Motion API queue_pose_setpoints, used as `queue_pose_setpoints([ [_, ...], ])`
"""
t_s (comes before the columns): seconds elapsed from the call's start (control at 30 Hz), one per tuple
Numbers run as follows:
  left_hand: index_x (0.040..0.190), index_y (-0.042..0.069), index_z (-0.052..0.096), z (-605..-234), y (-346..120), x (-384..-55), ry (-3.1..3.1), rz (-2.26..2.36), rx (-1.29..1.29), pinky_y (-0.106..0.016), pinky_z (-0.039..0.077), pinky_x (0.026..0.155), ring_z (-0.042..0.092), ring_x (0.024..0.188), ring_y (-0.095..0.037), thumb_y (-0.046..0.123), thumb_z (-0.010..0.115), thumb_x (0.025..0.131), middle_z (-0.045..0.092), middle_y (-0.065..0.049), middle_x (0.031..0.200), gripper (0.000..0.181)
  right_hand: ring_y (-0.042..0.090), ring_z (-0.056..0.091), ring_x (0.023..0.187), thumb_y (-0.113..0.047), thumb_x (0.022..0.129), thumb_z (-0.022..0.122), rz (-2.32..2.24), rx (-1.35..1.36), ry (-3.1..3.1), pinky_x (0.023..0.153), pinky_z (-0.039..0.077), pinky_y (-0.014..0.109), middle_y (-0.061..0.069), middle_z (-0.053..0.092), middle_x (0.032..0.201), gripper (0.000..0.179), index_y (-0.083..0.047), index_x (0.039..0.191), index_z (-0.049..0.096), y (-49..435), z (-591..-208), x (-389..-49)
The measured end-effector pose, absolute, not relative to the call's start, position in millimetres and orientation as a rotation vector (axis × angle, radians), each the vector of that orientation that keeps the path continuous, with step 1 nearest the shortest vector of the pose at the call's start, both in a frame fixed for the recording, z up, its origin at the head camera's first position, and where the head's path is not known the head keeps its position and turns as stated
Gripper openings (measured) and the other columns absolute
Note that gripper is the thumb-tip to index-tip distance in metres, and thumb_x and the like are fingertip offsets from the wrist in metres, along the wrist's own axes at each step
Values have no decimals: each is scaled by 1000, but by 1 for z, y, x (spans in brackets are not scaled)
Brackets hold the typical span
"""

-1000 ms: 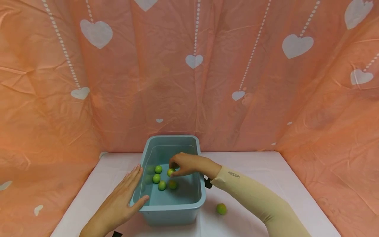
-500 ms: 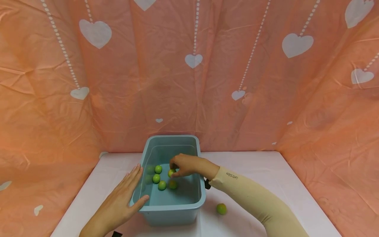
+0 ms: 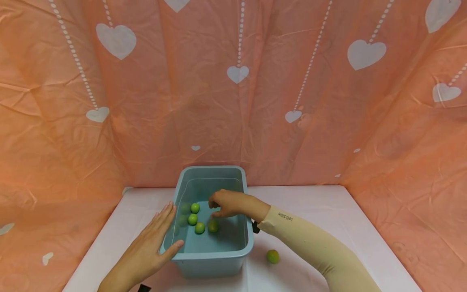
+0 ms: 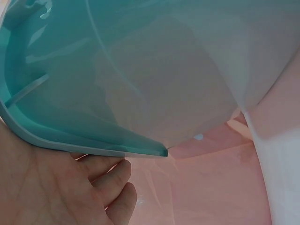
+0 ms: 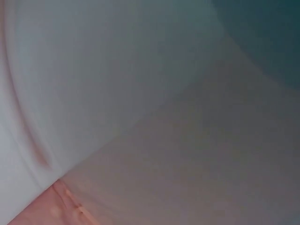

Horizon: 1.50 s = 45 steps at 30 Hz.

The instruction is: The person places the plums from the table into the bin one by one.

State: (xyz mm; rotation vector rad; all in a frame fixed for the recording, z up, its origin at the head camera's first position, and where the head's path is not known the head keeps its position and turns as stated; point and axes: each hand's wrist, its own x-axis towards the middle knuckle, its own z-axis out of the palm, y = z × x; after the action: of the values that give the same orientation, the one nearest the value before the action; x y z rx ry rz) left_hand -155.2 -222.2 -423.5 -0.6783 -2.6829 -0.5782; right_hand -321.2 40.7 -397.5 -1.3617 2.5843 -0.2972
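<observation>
A grey-blue plastic bin point(image 3: 215, 256) stands on the table with several small round green fruits point(image 3: 199, 228) on its floor. My left hand point(image 3: 151, 239) rests against its near left corner, fingers straight along the outside wall and thumb over the rim. In the left wrist view, that hand point(image 4: 70, 187) lies under the bin's rim point(image 4: 93, 149). My right hand point(image 3: 228, 203) reaches inside the bin with bent fingers, just above one fruit point(image 3: 213, 226). Whether it holds a fruit is hidden. The right wrist view shows only blurred pale surfaces, no hand.
One more green fruit point(image 3: 273, 256) with an orange patch lies on the white table point(image 3: 303, 202), right of the bin. A pink-orange curtain point(image 3: 204, 113) with white hearts encloses the back and both sides. A beige sleeve point(image 3: 310, 239) covers my right forearm.
The fruit that showed between my right thumb and fingers is out of sight. My right hand stays almost in the same place in the bin. The left hand has not moved.
</observation>
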Motion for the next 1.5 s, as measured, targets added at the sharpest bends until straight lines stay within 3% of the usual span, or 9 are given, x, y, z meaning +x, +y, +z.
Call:
queue_pose_setpoints([
  [0.3, 168, 1, 31, -423, -222, -155, -2691, -585, -666, -8, -5, 124, 31, 159, -41, 51, 66, 105, 27, -19, 175, 88, 22, 73, 110, -19, 103, 75, -480, -1484, 2601, 94, 58, 23, 10, 75, 122, 29, -3, 126, 75, 46, -393, -317],
  [0.8, 169, 2, 30, -423, -223, -155, -2698, -596, -660, -7, -6, 123, 31, 159, -41, 51, 66, 106, 26, -17, 176, 88, 27, 72, 115, -18, 104, 74, -757, -1557, 2656, 101, 59, 33, 15, 74, 124, 30, 0, 128, 73, 58, -381, -313],
  [1.17, 169, 3, 30, -424, -223, -156, -2710, -606, -649, -7, -5, 123, 30, 160, -41, 52, 65, 105, 26, -17, 176, 88, 28, 70, 117, -19, 104, 74, -878, -1487, 2701, 104, 59, 44, 11, 72, 125, 31, -3, 130, 72, 81, -368, -304],
  [1.5, 169, 3, 30, -423, -223, -155, -2732, -622, -642, -6, -6, 122, 29, 160, -39, 54, 64, 106, 25, -16, 177, 88, 26, 71, 116, -17, 102, 76, -979, -1541, 2745, 103, 60, 42, 8, 72, 124, 30, -4, 129, 72, 103, -365, -296],
])
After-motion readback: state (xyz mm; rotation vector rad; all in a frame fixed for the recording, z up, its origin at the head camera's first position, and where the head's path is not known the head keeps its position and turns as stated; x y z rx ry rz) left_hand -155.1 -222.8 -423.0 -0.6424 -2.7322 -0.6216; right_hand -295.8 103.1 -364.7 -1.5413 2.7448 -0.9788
